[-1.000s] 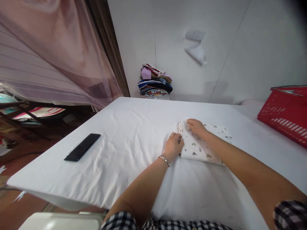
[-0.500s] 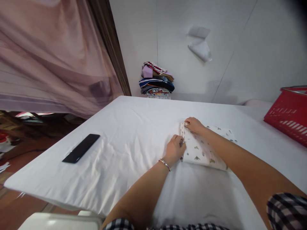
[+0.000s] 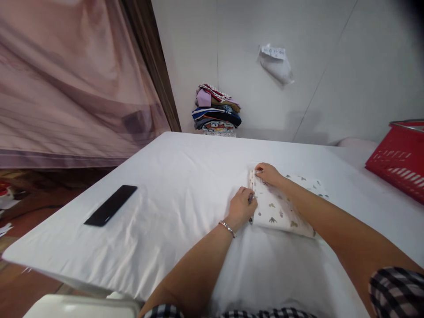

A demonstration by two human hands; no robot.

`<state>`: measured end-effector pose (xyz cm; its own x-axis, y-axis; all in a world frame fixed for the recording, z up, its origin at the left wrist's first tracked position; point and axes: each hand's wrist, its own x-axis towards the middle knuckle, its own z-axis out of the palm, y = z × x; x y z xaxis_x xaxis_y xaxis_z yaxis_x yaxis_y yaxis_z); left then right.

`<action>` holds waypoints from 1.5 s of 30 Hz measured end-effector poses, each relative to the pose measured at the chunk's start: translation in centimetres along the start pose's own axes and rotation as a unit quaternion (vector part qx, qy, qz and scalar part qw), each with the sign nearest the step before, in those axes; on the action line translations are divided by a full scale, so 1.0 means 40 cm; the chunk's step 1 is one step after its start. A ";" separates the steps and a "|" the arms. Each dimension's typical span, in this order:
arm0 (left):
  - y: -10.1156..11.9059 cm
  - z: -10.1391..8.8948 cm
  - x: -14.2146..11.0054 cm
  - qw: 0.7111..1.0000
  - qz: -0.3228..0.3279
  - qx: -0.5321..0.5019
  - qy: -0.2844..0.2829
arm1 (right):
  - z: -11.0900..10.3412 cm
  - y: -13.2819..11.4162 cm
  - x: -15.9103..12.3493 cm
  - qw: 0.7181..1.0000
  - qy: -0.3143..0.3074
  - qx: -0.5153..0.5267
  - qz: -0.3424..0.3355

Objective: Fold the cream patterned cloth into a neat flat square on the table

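Observation:
A folded white cloth with small leaf prints point(image 3: 281, 210) lies on the white-covered table point(image 3: 172, 203), right of the middle. My left hand point(image 3: 241, 206), with a bracelet on its wrist, pinches the cloth's near left edge with curled fingers. Across the top of the cloth reaches my right hand point(image 3: 269, 173), whose fingers press on the far left corner. Both forearms stretch in from the lower edge, and checked sleeves show at the bottom.
A black phone point(image 3: 110, 205) lies on the table's left part. A red basket point(image 3: 399, 155) stands at the right edge. A stack of folded clothes point(image 3: 217, 111) sits by the far wall. A pink net curtain point(image 3: 66, 79) hangs at left.
Both hands stay on the cloth's left edge with only slight shifts. The view has drifted a little, so the basket sits further right.

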<state>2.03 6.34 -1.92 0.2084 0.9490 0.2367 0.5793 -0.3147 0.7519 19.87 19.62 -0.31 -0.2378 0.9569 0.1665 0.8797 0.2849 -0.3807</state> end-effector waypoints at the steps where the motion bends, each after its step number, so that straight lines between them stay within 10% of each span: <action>1: 0.000 0.000 0.000 1.000 0.000 0.000 0.000 | 0.000 -0.001 -0.002 1.000 0.005 0.003 -0.003; 35: -0.006 0.002 0.003 1.000 -0.003 -0.017 0.003 | 0.031 -0.011 0.005 0.998 0.046 -0.034 -0.004; 45: -0.016 -0.008 0.018 0.993 0.115 0.014 -0.033 | 0.011 -0.057 -0.019 0.990 0.058 -0.129 0.019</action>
<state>1.58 7.23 -2.03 0.3881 0.8486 0.3596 0.5314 -0.5249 0.6649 17.84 18.27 0.03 -0.1673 0.9495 0.2654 0.9665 0.2110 -0.1460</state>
